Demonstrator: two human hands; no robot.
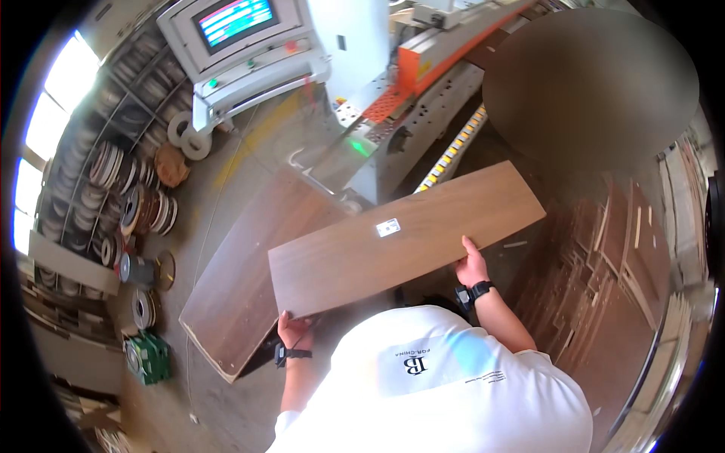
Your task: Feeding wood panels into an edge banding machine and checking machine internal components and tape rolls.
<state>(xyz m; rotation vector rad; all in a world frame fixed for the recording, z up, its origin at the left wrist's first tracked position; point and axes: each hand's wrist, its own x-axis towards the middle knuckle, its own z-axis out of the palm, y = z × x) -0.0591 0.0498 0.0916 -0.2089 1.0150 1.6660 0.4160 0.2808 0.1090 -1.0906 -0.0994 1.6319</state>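
A long brown wood-grain board (423, 219) with a small white label spans the space in front of me, its right end angled away. My left hand (294, 330) grips its near left corner, thumb on the top face. On the near edge, further right, my right hand (471, 264) holds it with the thumb over the top and the fingers hidden beneath. Both wrists wear black straps with small devices. Under and left of the held board lies a darker brown panel (234, 287), partly covered by it.
A white and orange machine (411, 72) with a control screen (236, 24) stands ahead. A yellow-and-white striped rail (453, 151) runs beside it. Stacked brown boards (570, 302) are at the right. Shelves of edging rolls (113, 166) and a green machine unit (147, 355) line the left.
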